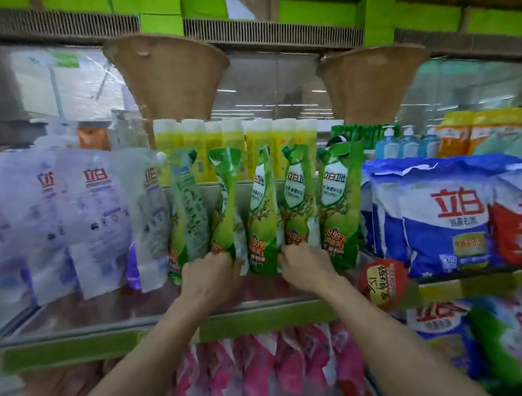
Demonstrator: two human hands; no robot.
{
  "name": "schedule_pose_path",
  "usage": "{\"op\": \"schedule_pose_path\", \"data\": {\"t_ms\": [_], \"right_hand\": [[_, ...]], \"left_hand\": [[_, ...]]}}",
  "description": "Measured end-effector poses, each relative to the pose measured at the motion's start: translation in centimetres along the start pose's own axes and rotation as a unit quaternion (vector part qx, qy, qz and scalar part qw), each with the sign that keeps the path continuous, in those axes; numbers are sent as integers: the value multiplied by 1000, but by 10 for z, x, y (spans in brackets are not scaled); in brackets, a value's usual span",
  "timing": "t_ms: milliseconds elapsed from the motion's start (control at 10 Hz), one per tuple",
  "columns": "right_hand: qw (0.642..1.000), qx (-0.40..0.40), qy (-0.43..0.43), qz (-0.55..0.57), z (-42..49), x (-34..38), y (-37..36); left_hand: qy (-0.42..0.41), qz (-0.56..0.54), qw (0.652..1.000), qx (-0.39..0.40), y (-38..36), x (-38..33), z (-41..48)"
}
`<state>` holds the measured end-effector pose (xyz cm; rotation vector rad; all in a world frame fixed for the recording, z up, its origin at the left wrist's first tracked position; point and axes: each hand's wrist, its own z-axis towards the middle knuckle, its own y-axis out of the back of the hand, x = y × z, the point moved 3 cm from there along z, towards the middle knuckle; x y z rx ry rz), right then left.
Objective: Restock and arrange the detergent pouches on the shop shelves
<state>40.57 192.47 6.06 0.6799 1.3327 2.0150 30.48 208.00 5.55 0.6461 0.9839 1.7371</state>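
Observation:
Several green detergent pouches (pixel 340 207) stand upright in a row on the middle shelf (pixel 105 307). My left hand (pixel 211 273) grips the bottom of the second green pouch (pixel 225 205) from the left. My right hand (pixel 306 267) pinches the bottom edge of the fourth green pouch (pixel 299 205). A third pouch (pixel 262 216) stands between the two I hold. The pouch bottoms behind my fingers are hidden.
White and purple pouches (pixel 94 214) fill the shelf to the left; blue and white detergent bags (pixel 441 214) stand to the right. Yellow bottles (pixel 235 142) line up behind. Pink pouches (pixel 276 372) sit on the shelf below. A red price tag (pixel 383 282) hangs at the shelf edge.

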Motion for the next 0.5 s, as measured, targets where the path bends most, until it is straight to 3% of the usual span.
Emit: {"op": "schedule_pose_path", "data": {"t_ms": [200,500], "right_hand": [[999,13,-10,29,5,-13,-4],[990,-72,-18,117,-42,-2,42]], "left_hand": [[28,-12,999,30,-2,-4,3],[42,-111,993,-20,55,-11,-29]]}}
